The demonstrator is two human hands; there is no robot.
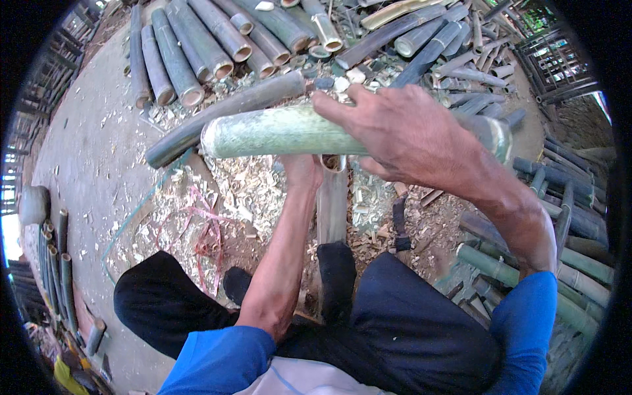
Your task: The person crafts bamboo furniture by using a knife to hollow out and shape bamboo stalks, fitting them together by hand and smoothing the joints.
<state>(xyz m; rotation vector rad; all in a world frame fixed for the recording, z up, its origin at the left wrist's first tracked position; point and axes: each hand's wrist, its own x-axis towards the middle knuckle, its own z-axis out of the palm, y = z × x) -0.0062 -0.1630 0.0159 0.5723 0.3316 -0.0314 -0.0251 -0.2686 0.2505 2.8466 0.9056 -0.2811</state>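
Observation:
A thick pale green bamboo section (276, 133) lies crosswise in front of me, raised above the chip-covered ground. My right hand (401, 128) is closed over its top, right of the middle, with the index finger stretched along the surface. Beneath the section, my left hand (301, 170) meets its lower side; the bamboo covers the fingers, so their grip is hidden. Just right of that hand, an upright-looking bamboo piece (332, 204) with an open end runs from under the section toward my dark-covered foot (337, 270).
Behind the section rests a long dark bamboo pole (227, 118). Cut bamboo tubes (174, 59) lie in rows at the back, with more bamboo (526, 276) stacked at right. Wood shavings (230, 191) and pink strings (209, 230) litter the ground.

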